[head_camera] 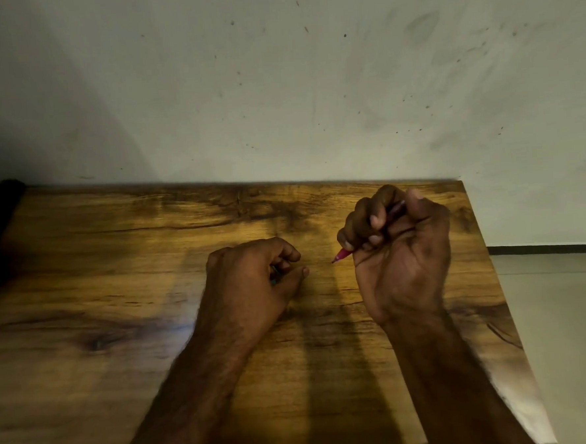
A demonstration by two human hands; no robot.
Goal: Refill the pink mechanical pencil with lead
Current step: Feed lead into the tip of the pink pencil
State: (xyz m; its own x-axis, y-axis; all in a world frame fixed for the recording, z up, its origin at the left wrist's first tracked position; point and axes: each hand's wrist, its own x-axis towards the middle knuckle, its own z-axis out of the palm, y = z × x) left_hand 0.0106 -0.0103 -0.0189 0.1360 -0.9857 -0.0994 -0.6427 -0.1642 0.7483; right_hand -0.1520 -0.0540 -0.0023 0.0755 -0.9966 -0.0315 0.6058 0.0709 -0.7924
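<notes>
- While the right hand [401,249] has the pink mechanical pencil [344,253] wrapped in a fist, only the pencil's tip shows, poking out at about eight o'clock from the curled fingers; a strip of barrel shows between the fingers near the thumb.
- Resting on the wooden table [116,267] at nine o'clock from the pencil tip, the left hand [253,275] has its fingers curled in, with something small and dark tucked under them. It may be the lead case or a cap, but I cannot tell which.
- No loose lead is visible anywhere.
- My reading: the step is checking or clicking the pencil, thumb near the top end.
- To do it well, I would loosen the fist into a lighter hold, since thin lead snaps under side load.
- Keep the tip off the table while clicking.
- Bring both hands near each other over the table, so a dropped lead lands where it can be found.
</notes>
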